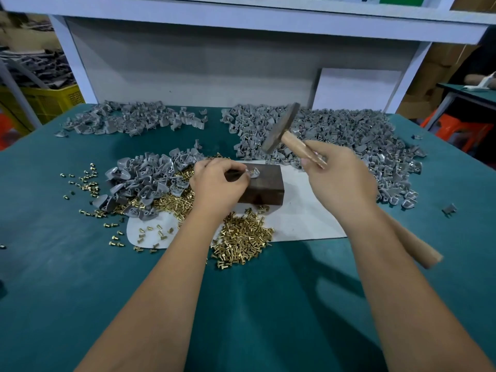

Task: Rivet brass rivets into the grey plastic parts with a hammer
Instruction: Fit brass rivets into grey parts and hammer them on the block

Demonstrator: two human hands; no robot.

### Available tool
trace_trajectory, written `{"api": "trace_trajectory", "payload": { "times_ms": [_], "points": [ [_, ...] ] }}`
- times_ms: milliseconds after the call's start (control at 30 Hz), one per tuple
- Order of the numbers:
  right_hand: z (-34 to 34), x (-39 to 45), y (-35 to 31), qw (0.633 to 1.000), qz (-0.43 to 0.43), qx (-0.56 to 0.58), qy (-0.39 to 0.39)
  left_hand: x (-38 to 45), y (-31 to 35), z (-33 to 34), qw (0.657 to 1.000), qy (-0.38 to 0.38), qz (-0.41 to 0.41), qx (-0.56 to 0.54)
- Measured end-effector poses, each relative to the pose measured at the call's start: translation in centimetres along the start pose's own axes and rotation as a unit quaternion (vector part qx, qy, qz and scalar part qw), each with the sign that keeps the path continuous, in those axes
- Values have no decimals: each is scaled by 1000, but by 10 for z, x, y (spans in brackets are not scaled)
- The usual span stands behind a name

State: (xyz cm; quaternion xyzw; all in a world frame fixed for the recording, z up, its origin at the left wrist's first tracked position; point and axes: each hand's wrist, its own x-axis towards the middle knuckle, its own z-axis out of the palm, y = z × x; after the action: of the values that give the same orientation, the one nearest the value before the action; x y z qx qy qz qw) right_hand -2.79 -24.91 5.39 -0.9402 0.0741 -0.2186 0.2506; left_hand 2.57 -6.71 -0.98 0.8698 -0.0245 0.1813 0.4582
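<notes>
- Up above the block, the right hand (341, 178) is wrapped round the wooden handle of the hammer (280, 128), fingers curled tight near the head; the dark head is tilted in the air over the far right edge of the block, and the handle's butt sticks out near the right forearm.
- The left hand (218, 183) rests on the left end of the block, fingertips pinching one grey part (253, 173) that sits on the block's top face; whether a rivet is in it cannot be told.
- The block (264, 187) is dark and rectangular and lies on a white sheet (306, 218) on the green table (67, 277).
- Brass rivets (241, 242) are heaped on the sheet's near edge, just beside the left forearm, with more scattered to the left across the table.
- A pile of parts (150, 181) lies just left of the left hand, mixed with rivets.
- A larger heap (349, 135) spreads far right behind the hammer, and a thinner one (134, 119) lies far left.
</notes>
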Motion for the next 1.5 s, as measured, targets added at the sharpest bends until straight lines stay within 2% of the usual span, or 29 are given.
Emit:
{"api": "trace_trajectory", "payload": {
  "times_ms": [167,333,467,600,633,733,867,900,1000,1133,1267,1367,1433,1500],
  "points": [
    [-3,0,-10,997,-16,-61,-34,1,0,4,1000,5,2,24],
    [1,-4,-11,995,-39,-91,17,0,1,9,999,32,6,29],
    [6,-9,-11,989,-62,-129,-28,1,3,8,999,33,5,40],
    [7,-8,-14,987,-75,-130,59,4,2,10,999,38,7,5],
    [8,-10,-14,986,-78,-137,60,5,1,10,999,35,6,-7],
    [10,-8,-14,983,-81,-163,1,5,0,8,1000,13,12,-1],
    [5,-3,-16,986,-73,-136,67,4,3,11,999,46,-13,15],
    [7,-6,-16,985,-81,-138,66,5,3,11,999,48,-11,9],
    [14,-12,-16,981,-100,-163,2,3,1,10,999,39,11,32],
    [14,-12,-21,981,-97,-146,88,0,4,13,997,77,-13,28],
    [18,-19,-18,969,-142,-187,70,2,2,10,998,41,13,55],
    [14,-19,-23,965,-140,-181,130,1,3,11,997,61,4,46],
    [14,-24,-26,966,-142,-181,121,0,4,12,997,70,1,46],
    [15,-28,-26,957,-175,-218,79,2,2,11,997,52,19,51]
  ]
}}
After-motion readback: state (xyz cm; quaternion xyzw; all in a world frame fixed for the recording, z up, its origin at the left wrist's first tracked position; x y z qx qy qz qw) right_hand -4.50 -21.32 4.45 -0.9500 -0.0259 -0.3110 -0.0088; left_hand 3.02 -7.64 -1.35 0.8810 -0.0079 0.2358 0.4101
